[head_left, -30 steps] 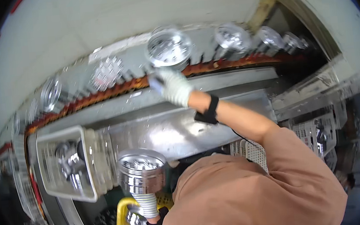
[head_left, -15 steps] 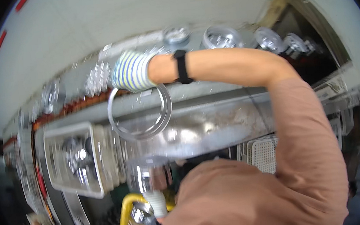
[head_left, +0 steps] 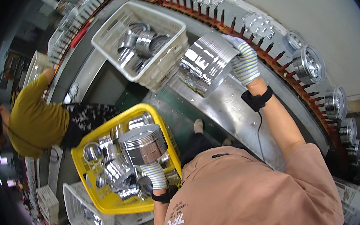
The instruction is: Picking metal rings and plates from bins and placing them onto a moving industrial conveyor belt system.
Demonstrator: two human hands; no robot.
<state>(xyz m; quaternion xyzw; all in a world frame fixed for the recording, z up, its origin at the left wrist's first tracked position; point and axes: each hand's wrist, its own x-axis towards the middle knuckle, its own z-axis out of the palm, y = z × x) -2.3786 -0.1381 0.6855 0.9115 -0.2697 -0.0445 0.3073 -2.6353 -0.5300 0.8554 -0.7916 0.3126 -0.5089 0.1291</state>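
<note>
Since half a second ago, swung away from the rail: right hand (head_left: 244, 63) in striped glove now clasping a ribbed shiny metal cylinder (head_left: 205, 65), raised beside the white plastic basket (head_left: 170, 61) of metal parts. Left hand (head_left: 155, 175), gloved, gripping a second polished metal cylinder (head_left: 143, 144) above the yellow plastic crate (head_left: 111, 206) of similar pieces. Two cylinders held, one per hand. Along the right, a curved conveyor rail (head_left: 304, 96) with red pegs carrying several round metal discs. At left, another person in a yellow shirt (head_left: 37, 117), well apart.
</note>
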